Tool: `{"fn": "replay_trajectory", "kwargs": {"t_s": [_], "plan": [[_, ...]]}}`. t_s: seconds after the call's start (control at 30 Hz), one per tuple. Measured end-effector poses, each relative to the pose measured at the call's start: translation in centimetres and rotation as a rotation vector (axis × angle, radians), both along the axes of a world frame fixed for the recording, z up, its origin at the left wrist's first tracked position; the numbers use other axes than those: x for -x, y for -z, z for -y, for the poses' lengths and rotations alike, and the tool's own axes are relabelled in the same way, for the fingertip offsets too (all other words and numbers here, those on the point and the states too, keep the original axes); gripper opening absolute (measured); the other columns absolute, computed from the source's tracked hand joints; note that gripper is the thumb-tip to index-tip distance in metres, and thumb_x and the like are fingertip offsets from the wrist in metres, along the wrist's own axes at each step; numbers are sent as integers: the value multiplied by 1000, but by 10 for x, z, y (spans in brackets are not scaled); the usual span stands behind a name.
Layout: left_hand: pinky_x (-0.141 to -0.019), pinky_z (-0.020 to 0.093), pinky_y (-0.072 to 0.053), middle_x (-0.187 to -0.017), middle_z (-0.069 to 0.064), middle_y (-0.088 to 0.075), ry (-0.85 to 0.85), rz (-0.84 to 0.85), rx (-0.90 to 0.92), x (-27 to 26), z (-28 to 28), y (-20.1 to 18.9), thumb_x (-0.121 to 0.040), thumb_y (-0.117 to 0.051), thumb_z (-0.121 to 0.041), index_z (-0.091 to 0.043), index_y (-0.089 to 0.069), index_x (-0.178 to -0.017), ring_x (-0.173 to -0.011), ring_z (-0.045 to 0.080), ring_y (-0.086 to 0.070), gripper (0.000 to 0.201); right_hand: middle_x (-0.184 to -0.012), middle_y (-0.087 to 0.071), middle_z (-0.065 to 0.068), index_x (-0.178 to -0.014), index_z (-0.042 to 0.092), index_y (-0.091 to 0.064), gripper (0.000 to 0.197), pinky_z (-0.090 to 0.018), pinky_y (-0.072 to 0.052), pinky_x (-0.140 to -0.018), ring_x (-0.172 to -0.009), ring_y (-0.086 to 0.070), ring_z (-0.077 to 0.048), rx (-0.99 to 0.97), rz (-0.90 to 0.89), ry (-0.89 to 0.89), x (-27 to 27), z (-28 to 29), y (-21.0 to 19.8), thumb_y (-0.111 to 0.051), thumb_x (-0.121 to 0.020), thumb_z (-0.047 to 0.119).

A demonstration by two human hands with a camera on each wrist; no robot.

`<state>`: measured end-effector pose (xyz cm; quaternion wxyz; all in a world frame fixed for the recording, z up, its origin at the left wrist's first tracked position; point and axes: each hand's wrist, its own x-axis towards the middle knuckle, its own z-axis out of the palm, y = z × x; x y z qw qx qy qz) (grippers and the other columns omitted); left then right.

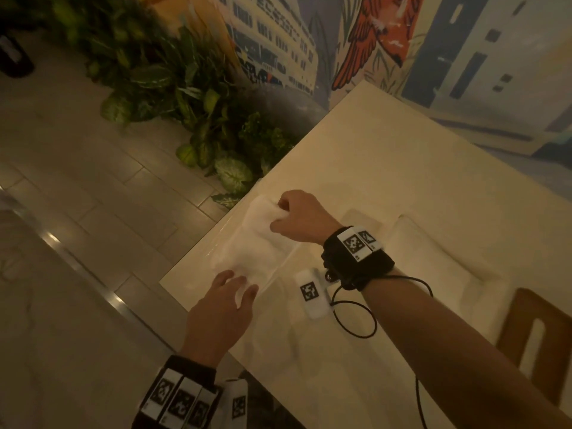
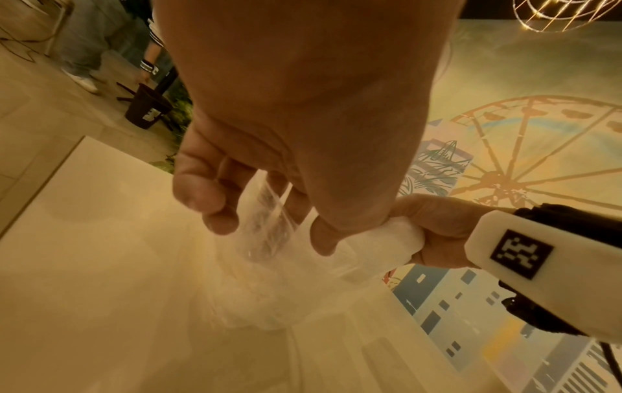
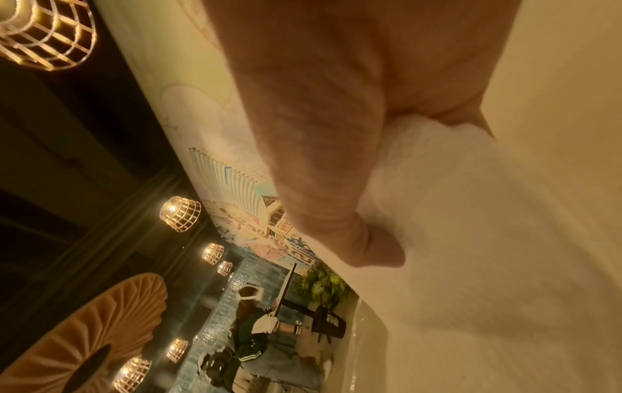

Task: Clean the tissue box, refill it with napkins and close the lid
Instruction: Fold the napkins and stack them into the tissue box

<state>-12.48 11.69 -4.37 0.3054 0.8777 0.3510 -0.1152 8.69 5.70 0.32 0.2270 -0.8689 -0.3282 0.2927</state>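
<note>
**Two hands at one clear box: wiping in hand**

One pale surface (image 1: 402, 168) fills the right of the head view, its corner pointing to the near left. One clear tissue box (image 1: 257, 252) lies along that near-left edge; its walls are see-through and hard to trace, and I cannot tell where its lid is or whether it is on. One wooden chair back (image 1: 538, 339) shows at the near right. One left hand (image 1: 219, 317) rests at the near end of the box, fingers curled loosely over the clear rim, steadying it. One right hand (image 1: 297, 218) at the far end is closed round one bunched white cloth or napkin (image 1: 263, 212), pressing it onto the box.

By my reading this is the cleaning step; refilling and closing are not yet done. The next move calls for a firm hold with the left hand while the wad sweeps along the walls. No napkin stack can be made out.
</note>
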Motion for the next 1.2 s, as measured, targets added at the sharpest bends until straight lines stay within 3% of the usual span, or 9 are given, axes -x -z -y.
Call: {"fn": "replay_trajectory", "kwargs": {"t_s": [0.2, 0.33, 0.53, 0.67, 0.8, 0.97, 1.07, 1.13, 1.2], "plan": [[-104, 38, -41, -147, -9, -40, 12, 1, 5, -1, -5, 0, -93, -41, -55, -29, -55, -129, -122, 12, -52, 46, -105, -49, 3, -123, 11, -48, 55, -28, -45, -77, -93, -52, -17, -83, -98, 101, 3, 5, 0, -76, -80, 30], [-101, 35, -44, -134, -7, -53, -6, 62, 3, 0, -11, 0, -90, -48, -56, -29, -61, -119, -116, 11, -54, 42, -107, -56, -2, -114, 7, -60, 43, -35, -50, -87, -96, -55, -20, -105, -107, 93, 2, 6, -3, -76, -80, 28], [-63, 22, -43, -100, -4, -56, -202, 495, -14, -17, -29, -28, -71, -65, -61, -20, -58, -103, -77, 5, -50, 52, -108, -63, -3, -109, 15, -64, 40, -35, -50, -81, -97, -60, -23, -178, -60, 74, 1, 22, -13, -74, -78, 39], [-73, 30, -48, -116, -1, -55, -211, 696, 261, -36, -48, -43, -64, -64, -67, -25, -53, -116, -92, 10, -54, 68, -99, -68, 1, -107, 16, -67, 29, -32, -55, -80, -88, -63, -15, -296, -23, 33, 6, 47, -49, -72, -83, 30], [-96, 45, -45, -133, 0, -54, 77, 638, 561, -70, -66, -56, -59, -56, -85, -27, -53, -129, -120, 21, -53, 91, -105, -69, 5, -110, 17, -67, 27, -25, -52, -86, -94, -63, -9, -354, -4, -49, 8, 75, -85, -72, -84, 24], [-74, 23, -58, -93, -21, -71, 405, 382, 698, -107, -45, -86, -99, -44, -27, -26, -65, -103, -87, 0, -67, 21, -101, -69, 13, -107, 22, -69, 25, -13, -50, -82, -93, -62, 0, -385, 25, -43, 2, 120, -122, -74, -83, 23], [-74, 31, -58, -89, -10, -75, 463, 393, 1101, -110, -26, -81, -84, -54, -59, -8, -64, -118, -83, 8, -71, 62, -98, -69, 17, -103, 31, -69, 26, -14, -52, -79, -93, -64, 1, -434, 26, 117, -3, 152, -128, -76, -80, 23], [-72, 40, -60, -99, 10, -75, 197, 504, 1314, -118, -10, -78, -54, -66, -76, -5, -65, -119, -88, 25, -72, 96, -99, -70, 20, -103, 37, -67, 32, -12, -54, -73, -92, -66, 2, -516, -27, 293, -4, 175, -124, -77, -79, 17], [-76, 41, -60, -100, 4, -76, -6, 503, 1341, -117, 9, -67, -53, -60, -80, -20, -69, -110, -88, 24, -73, 83, -99, -72, 19, -104, 34, -67, 36, -13, -55, -69, -91, -68, 0, -628, -111, 497, 1, 195, -114, -78, -78, 13]]}}
